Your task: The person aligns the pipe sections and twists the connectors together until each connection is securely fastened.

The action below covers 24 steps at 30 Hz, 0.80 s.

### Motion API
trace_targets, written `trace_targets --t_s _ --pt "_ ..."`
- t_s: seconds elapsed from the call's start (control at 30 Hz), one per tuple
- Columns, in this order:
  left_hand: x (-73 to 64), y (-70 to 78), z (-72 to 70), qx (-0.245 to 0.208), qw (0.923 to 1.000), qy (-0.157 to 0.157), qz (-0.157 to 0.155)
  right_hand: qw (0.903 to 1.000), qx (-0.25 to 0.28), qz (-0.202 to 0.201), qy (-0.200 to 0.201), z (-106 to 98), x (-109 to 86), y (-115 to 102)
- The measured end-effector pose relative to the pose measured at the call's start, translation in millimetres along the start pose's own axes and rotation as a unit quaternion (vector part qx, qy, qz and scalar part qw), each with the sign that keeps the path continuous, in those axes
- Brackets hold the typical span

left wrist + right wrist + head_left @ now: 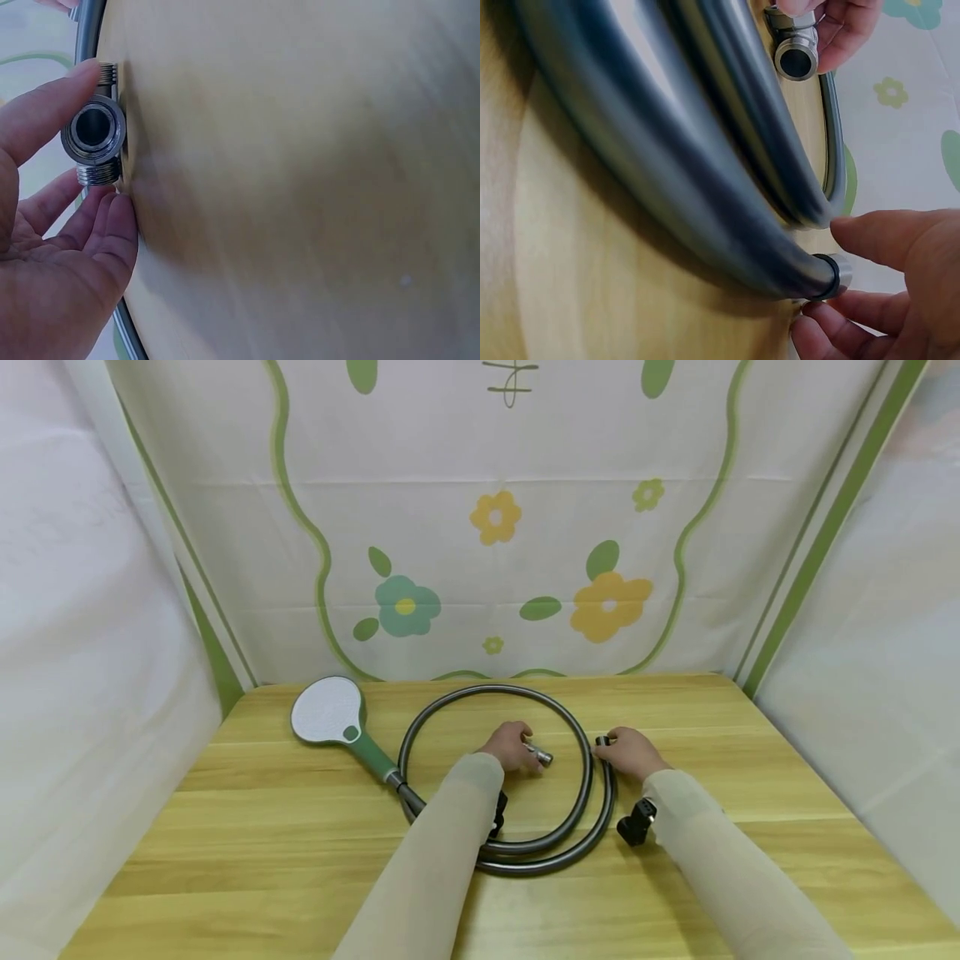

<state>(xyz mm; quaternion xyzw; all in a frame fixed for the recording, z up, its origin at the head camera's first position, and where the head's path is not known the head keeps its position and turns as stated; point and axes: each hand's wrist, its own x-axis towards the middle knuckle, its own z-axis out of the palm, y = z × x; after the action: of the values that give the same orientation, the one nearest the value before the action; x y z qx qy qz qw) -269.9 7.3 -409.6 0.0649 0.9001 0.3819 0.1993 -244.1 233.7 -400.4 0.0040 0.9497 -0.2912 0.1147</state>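
Observation:
My left hand (512, 747) pinches a metal tee connector (94, 129) with threaded ends between thumb and fingers, close to the wooden tabletop. In the right wrist view the connector's round opening (796, 60) shows below the left fingertips. My right hand (630, 752) is at the free end of a dark grey shower hose (606, 806). Its thumb and fingers lie on either side of the hose's metal end nut (842, 274), with a gap between thumb and nut. The hose lies in loops and runs to a green shower head (367, 754) with a white face.
The wooden table (225, 852) carries all these things. A white cloth backdrop (450, 452) with printed flowers rises at the table's far edge. White cloth walls (97, 635) stand on the left and right. The hose loops lie around and below the left hand.

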Motion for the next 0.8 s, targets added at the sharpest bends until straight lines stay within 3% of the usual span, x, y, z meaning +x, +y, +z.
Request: trace_targets --t_s 0.8 --pt "-4.7 0.4 0.4 0.028 0.9995 0.007 -0.009 0.9996 -0.003 0.019 0.020 8.3 7.3 2.6"
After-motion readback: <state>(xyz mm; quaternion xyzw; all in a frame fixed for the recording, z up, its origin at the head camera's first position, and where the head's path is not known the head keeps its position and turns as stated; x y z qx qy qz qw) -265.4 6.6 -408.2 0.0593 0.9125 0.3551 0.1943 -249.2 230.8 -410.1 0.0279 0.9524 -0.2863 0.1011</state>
